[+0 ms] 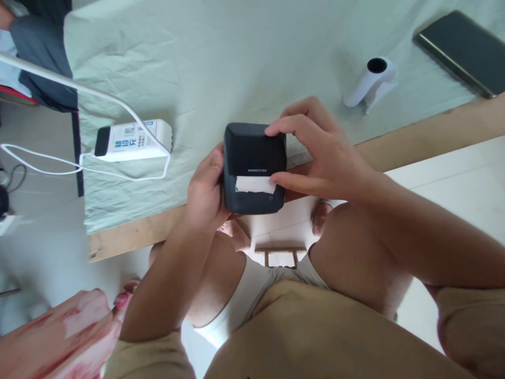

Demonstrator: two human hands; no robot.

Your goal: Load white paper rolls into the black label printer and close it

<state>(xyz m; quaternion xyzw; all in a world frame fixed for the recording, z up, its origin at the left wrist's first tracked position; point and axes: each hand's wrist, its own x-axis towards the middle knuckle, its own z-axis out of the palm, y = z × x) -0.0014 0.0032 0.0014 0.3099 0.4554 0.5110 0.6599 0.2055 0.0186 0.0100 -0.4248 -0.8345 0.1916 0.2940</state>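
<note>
Head view: a small dark printer (254,152) is held at the near edge of the counter (434,131), partly over the cloth and partly past the wooden edge, above the person's lap. Its left side is supported by the left hand (207,184), whose grip is closed around that side, with the thumb seen along it; the rest of those fingers are hidden beneath. The grip of the right hand (331,152) is wide, thumb and forefinger spread along the printer's right side. The top right part of the lid is touched by the forefinger, and the thumb is placed at the right end of a white paper strip (255,184), which is seen across the printer's front below some pale lettering. Whether the strip is pressed by the thumb or only met by it cannot be told.

The counter is covered by a pale green cloth (216,58). To the right, a white paper roll (357,89) is laid with its loose end uncurled, and beyond it a dark flat slab (461,52) is seen. To the left, a white block (134,139) with blue print and a black end is crossed by a white cable (47,76). At the upper left, another person's dark trousers (43,58) are partly seen.
</note>
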